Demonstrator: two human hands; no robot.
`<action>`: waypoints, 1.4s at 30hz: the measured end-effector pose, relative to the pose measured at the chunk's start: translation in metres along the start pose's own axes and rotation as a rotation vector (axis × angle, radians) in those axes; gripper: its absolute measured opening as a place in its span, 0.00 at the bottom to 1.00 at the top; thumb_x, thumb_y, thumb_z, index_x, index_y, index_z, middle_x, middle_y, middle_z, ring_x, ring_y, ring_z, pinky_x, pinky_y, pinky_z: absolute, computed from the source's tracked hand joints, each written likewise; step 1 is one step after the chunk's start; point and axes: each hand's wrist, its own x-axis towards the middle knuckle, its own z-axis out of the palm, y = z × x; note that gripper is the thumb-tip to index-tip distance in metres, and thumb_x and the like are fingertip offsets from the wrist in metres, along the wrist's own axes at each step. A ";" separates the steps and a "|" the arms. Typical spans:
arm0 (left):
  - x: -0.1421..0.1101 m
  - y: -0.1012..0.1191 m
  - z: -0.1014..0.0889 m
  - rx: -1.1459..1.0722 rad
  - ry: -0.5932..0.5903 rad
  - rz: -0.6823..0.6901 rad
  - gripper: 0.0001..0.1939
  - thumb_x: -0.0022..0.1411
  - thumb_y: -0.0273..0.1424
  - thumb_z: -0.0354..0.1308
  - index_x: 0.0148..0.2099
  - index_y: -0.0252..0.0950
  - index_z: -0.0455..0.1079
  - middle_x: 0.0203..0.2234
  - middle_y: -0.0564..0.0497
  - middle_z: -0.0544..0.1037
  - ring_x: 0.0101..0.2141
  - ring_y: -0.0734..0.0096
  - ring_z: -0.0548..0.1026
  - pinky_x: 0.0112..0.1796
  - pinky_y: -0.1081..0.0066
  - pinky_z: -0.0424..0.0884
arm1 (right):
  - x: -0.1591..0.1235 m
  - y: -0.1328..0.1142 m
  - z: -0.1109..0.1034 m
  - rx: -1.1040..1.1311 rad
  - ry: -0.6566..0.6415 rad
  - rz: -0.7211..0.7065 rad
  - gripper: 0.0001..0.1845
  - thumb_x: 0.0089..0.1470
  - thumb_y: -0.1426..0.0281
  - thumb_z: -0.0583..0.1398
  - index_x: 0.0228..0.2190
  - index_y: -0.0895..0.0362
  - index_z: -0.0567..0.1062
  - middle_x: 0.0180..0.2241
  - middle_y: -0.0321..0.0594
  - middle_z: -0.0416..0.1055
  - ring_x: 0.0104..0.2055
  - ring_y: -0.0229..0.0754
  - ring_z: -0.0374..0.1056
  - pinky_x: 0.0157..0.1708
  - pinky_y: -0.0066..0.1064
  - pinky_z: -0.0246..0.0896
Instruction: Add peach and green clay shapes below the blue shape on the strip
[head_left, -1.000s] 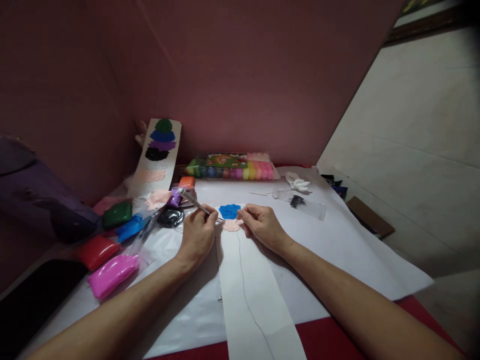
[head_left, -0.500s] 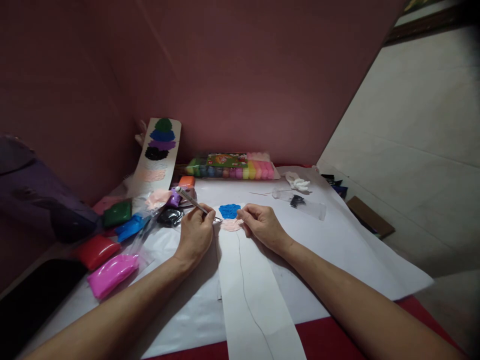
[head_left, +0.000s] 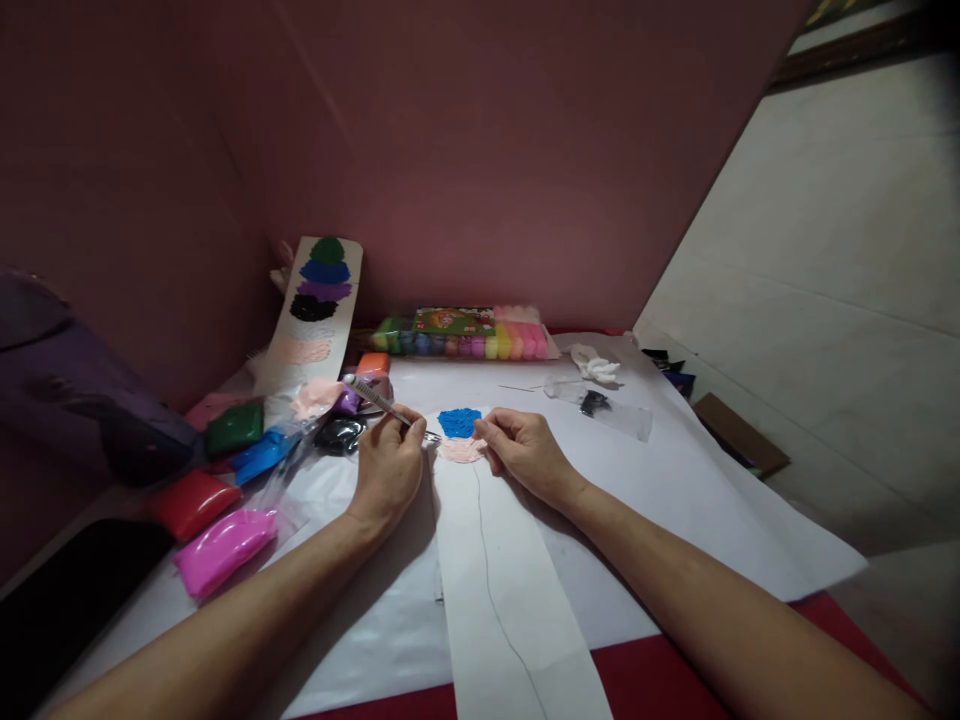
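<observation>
My left hand [head_left: 391, 455] is closed around a slim pen-like tool [head_left: 371, 392] with a pale shaft. Its thin tip lies just left of the peach clay patch [head_left: 461, 450]. Above that patch, a blue clay patch [head_left: 459, 422] with a ridged surface covers the top of a long white card strip [head_left: 504, 590]. A wavy pencil line runs down the strip. My right hand [head_left: 531, 450] is pinched at the right edge of the two patches. Whatever may be between its fingertips is hidden.
Bagged clay lies on the left, including a pink packet [head_left: 226, 552], a red packet [head_left: 195, 502] and a black packet [head_left: 340, 434]. A finished-looking card with coloured patches [head_left: 349, 300] leans behind them. A multicolour clay pack [head_left: 465, 335] and white clay [head_left: 595, 364] lie at the back.
My left hand has drawn the tool slightly left, so its tip has come off the peach patch's edge. My right hand stays in place.
</observation>
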 end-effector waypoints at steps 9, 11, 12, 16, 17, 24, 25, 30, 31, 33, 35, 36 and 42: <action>0.000 -0.001 0.002 -0.057 -0.023 0.011 0.07 0.56 0.31 0.52 0.27 0.37 0.66 0.20 0.55 0.70 0.25 0.71 0.68 0.31 0.73 0.63 | 0.000 0.000 -0.001 -0.019 0.000 -0.010 0.17 0.58 0.60 0.54 0.24 0.57 0.72 0.12 0.30 0.62 0.16 0.34 0.59 0.27 0.27 0.61; 0.000 -0.002 0.002 -0.067 -0.036 0.016 0.08 0.56 0.31 0.52 0.27 0.37 0.66 0.20 0.55 0.70 0.25 0.71 0.68 0.31 0.73 0.63 | 0.000 0.000 -0.001 -0.020 0.000 -0.013 0.17 0.58 0.60 0.54 0.25 0.57 0.73 0.12 0.31 0.62 0.17 0.34 0.59 0.26 0.27 0.61; 0.000 -0.002 0.003 -0.070 -0.040 0.017 0.08 0.56 0.32 0.51 0.27 0.37 0.66 0.20 0.55 0.70 0.25 0.71 0.68 0.30 0.73 0.63 | 0.000 0.001 -0.001 -0.022 0.002 -0.015 0.18 0.58 0.60 0.54 0.25 0.57 0.73 0.12 0.31 0.62 0.17 0.34 0.59 0.26 0.27 0.61; 0.000 -0.001 0.003 -0.059 -0.050 0.019 0.08 0.56 0.32 0.51 0.26 0.37 0.66 0.19 0.56 0.69 0.24 0.71 0.67 0.30 0.72 0.63 | 0.000 0.002 0.000 -0.029 0.003 -0.018 0.17 0.58 0.60 0.54 0.24 0.57 0.73 0.12 0.31 0.62 0.17 0.34 0.59 0.26 0.27 0.61; 0.000 -0.001 0.003 -0.055 -0.051 0.022 0.08 0.56 0.32 0.52 0.26 0.37 0.66 0.19 0.55 0.70 0.24 0.71 0.67 0.31 0.72 0.63 | 0.000 0.002 0.000 -0.028 0.003 -0.017 0.17 0.58 0.60 0.54 0.24 0.57 0.73 0.12 0.31 0.62 0.17 0.34 0.59 0.26 0.27 0.61; 0.000 -0.002 0.005 -0.028 -0.067 0.058 0.07 0.56 0.31 0.51 0.26 0.38 0.64 0.18 0.56 0.69 0.23 0.71 0.67 0.29 0.72 0.62 | 0.000 0.002 -0.001 -0.007 0.001 -0.017 0.16 0.58 0.61 0.54 0.24 0.57 0.72 0.11 0.30 0.62 0.17 0.34 0.59 0.28 0.27 0.61; 0.000 -0.002 0.005 -0.028 -0.061 0.057 0.07 0.56 0.31 0.51 0.26 0.38 0.64 0.18 0.56 0.69 0.23 0.71 0.67 0.29 0.72 0.62 | 0.000 0.002 -0.001 -0.011 0.002 -0.016 0.17 0.58 0.61 0.54 0.24 0.57 0.72 0.12 0.30 0.62 0.17 0.34 0.59 0.28 0.27 0.61; 0.001 0.000 0.002 -0.034 -0.010 0.024 0.07 0.56 0.30 0.52 0.27 0.37 0.66 0.20 0.55 0.71 0.25 0.71 0.69 0.31 0.72 0.63 | 0.000 0.002 -0.001 -0.020 0.005 -0.012 0.17 0.58 0.60 0.54 0.24 0.57 0.73 0.12 0.30 0.62 0.16 0.34 0.59 0.28 0.27 0.61; 0.001 -0.001 0.002 -0.031 0.001 0.015 0.07 0.56 0.30 0.52 0.27 0.37 0.66 0.20 0.55 0.71 0.25 0.71 0.69 0.31 0.72 0.63 | 0.000 0.002 -0.001 -0.018 0.006 -0.013 0.17 0.58 0.60 0.54 0.24 0.57 0.73 0.12 0.30 0.62 0.16 0.34 0.59 0.28 0.27 0.61; 0.000 -0.001 0.001 -0.033 0.013 0.007 0.07 0.57 0.31 0.52 0.28 0.37 0.67 0.20 0.55 0.71 0.26 0.70 0.69 0.31 0.72 0.63 | 0.000 0.001 -0.001 -0.011 0.005 -0.013 0.17 0.58 0.61 0.54 0.24 0.57 0.73 0.11 0.29 0.62 0.16 0.34 0.59 0.28 0.27 0.61; 0.000 -0.002 0.001 -0.042 0.015 0.006 0.07 0.57 0.31 0.52 0.28 0.37 0.67 0.21 0.55 0.72 0.27 0.70 0.70 0.32 0.72 0.63 | 0.000 0.001 -0.001 -0.005 0.003 -0.011 0.16 0.58 0.61 0.54 0.24 0.57 0.73 0.11 0.30 0.62 0.17 0.33 0.59 0.28 0.27 0.61; 0.000 -0.002 0.001 -0.046 0.013 0.006 0.07 0.57 0.31 0.52 0.28 0.37 0.67 0.21 0.55 0.72 0.27 0.70 0.70 0.32 0.72 0.63 | 0.000 0.001 0.000 0.001 0.002 -0.010 0.16 0.58 0.61 0.54 0.24 0.57 0.73 0.12 0.30 0.62 0.17 0.33 0.59 0.28 0.27 0.61; 0.000 -0.002 0.002 -0.072 -0.021 -0.007 0.07 0.56 0.32 0.52 0.28 0.36 0.67 0.20 0.55 0.70 0.25 0.72 0.68 0.31 0.73 0.62 | 0.000 0.002 0.000 0.019 -0.006 -0.002 0.16 0.58 0.62 0.54 0.25 0.57 0.72 0.11 0.29 0.62 0.17 0.33 0.58 0.28 0.26 0.61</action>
